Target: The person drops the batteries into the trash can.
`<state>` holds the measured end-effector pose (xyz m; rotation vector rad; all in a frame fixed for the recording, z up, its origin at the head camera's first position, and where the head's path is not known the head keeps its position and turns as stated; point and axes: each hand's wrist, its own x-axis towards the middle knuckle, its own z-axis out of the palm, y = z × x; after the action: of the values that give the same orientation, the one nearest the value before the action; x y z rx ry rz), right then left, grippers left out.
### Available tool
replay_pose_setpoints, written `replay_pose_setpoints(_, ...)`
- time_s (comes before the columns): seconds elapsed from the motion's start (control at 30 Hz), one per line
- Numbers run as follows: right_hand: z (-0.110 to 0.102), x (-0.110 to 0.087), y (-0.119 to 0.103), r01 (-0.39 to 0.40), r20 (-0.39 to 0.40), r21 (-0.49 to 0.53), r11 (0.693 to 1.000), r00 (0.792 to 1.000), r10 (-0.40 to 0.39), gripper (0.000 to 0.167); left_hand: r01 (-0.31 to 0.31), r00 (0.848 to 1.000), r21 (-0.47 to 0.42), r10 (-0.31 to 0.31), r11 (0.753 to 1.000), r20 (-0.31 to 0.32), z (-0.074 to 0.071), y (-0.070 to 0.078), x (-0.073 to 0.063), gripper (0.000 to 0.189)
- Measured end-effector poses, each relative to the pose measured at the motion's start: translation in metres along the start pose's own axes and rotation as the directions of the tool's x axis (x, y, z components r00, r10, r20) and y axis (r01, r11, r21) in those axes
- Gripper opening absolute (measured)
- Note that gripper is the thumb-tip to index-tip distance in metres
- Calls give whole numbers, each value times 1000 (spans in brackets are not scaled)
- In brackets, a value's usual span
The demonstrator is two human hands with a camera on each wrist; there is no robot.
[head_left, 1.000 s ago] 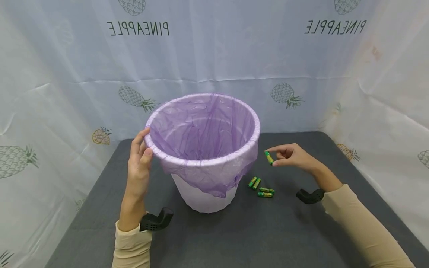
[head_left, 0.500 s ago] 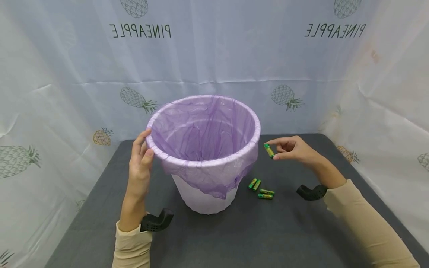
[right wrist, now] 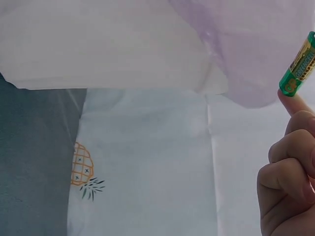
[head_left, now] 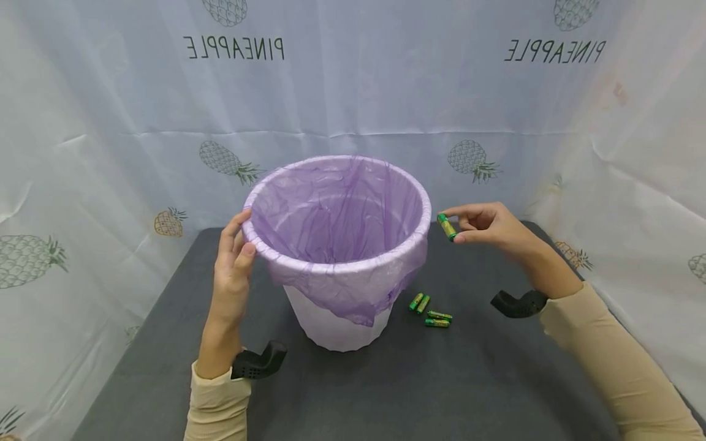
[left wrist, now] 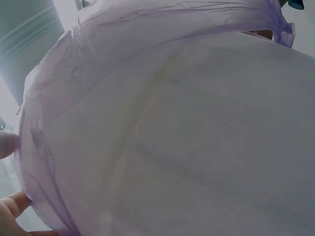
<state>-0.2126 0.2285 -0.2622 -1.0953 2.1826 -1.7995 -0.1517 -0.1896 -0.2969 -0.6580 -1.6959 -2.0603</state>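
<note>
A white trash bin (head_left: 331, 334) stands on the dark table, lined with a purple trash bag (head_left: 347, 288) folded over its rim. My left hand (head_left: 230, 269) holds the bin's left rim, fingers and thumb against the bag-covered edge. Just right of the rim and apart from it, my right hand (head_left: 488, 228) pinches a green and yellow battery (head_left: 447, 227) between thumb and index finger. The right wrist view shows this battery (right wrist: 298, 66) tilted on a fingertip. Several similar batteries (head_left: 437, 323) lie on the table right of the bin's base.
The dark grey table (head_left: 342, 398) extends around the bin. A pale curtain (head_left: 353, 79) printed with pineapples hangs behind and along both sides. Each wrist carries a black camera mount, such as the left mount (head_left: 259, 361).
My right hand has risen with the pinched battery, from below the bin's rim to about rim height. The left hand stays on the rim, and the loose batteries lie where they were.
</note>
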Motion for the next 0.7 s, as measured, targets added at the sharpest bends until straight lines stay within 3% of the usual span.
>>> replay_pose_setpoints(0.33, 1, 12, -20, 32, -60, 0, 999, 998, -32, 47, 5, 1000, 14, -5, 1000, -18, 0, 0, 0, 46)
replay_pose_setpoints(0.7, 3, 24, -35, 74, -48, -11, 997, 996, -75, 43, 1, 1000, 1, -1, 1000, -5, 0, 0, 0, 45)
